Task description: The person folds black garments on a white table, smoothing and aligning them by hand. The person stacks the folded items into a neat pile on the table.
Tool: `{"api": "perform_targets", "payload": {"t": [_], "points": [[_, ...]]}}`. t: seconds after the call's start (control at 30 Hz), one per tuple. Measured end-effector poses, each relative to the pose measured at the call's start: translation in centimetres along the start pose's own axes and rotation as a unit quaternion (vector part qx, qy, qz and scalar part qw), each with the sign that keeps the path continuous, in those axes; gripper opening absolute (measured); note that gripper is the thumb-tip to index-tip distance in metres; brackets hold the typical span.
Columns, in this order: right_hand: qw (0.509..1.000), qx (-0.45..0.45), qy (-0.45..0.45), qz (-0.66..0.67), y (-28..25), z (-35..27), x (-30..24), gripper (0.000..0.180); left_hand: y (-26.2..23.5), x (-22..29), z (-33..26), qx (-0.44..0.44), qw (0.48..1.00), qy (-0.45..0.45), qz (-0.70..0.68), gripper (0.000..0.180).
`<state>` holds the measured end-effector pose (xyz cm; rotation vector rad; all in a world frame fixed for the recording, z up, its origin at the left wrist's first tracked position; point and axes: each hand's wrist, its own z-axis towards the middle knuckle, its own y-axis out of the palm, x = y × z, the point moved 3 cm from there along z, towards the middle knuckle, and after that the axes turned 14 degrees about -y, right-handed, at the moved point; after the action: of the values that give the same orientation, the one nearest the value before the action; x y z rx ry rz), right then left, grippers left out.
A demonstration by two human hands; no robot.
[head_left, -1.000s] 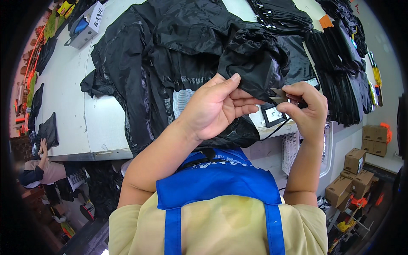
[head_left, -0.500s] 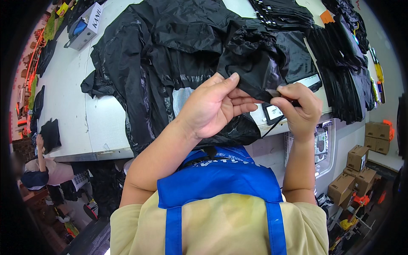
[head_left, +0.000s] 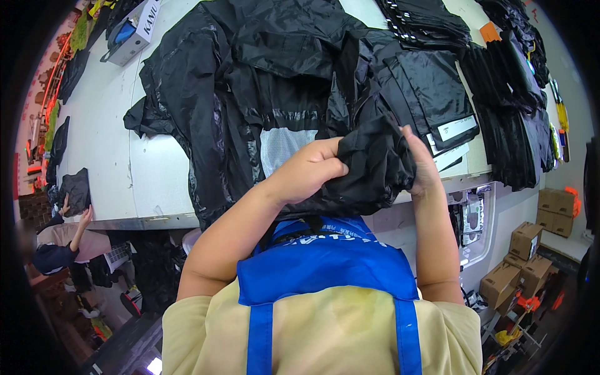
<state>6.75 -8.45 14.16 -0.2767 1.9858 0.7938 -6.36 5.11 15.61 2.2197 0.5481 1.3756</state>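
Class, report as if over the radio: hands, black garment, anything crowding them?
Left hand pinching bunched black cloth. Right hand against its right side, grip unclear. Garment spread on white table. Folded black bundle close beyond right hand.

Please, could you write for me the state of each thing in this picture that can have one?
Left grip: closed on black cloth
Black cloth: bunched, wrinkled
Right grip: against the cloth's edge; fingers partly hidden, closure unclear
Large black garment: spread out, wrinkled
White mesh panel: uncovered
Black garment with white label: folded flat
Black pile: folded, stacked
Pale box: open, blue item showing
Blue apron: worn
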Motion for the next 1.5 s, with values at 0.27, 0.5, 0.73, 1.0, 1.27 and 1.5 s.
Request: {"api": "perform_targets", "payload": {"t": [0.27, 0.5, 0.73, 1.0, 1.27, 1.5], "points": [[0.97, -0.134, -0.148, -0.141, -0.4, -1.8, -1.3, 0.022, -1.8, 1.1, -2.4, 0.211, 0.931, 0.134, 0.265, 0.02], [0.948, -0.09, -0.254, -0.171, 1.3, -2.7, -3.2, 0.023, -0.6, 1.2, -3.5, 0.216, 0.927, 0.286, 0.11, 0.028], [0.958, -0.186, -0.145, -0.16, 1.7, -3.0, -2.9, 0.032, 2.6, 2.6, -4.2, 0.25, 0.69, 0.331, 0.593, 0.023], [0.81, 0.108, -0.438, -0.374, 1.3, -0.3, -0.7, 0.021, 4.3, -0.6, -3.4, 0.126, 0.623, 0.455, 0.624, 0.028], [0.97, 0.03, -0.243, 0.001, 5.0, -3.6, 0.3, 0.003, -1.6, -0.6, -2.7, 0.422, 0.777, 0.285, 0.371, 0.032], [0.864, 0.014, -0.367, -0.344, 3.3, -4.6, 0.2, 0.024, -2.1, 0.3, -3.8, 0.371, 0.9, 0.209, 0.095, 0.038]]}}
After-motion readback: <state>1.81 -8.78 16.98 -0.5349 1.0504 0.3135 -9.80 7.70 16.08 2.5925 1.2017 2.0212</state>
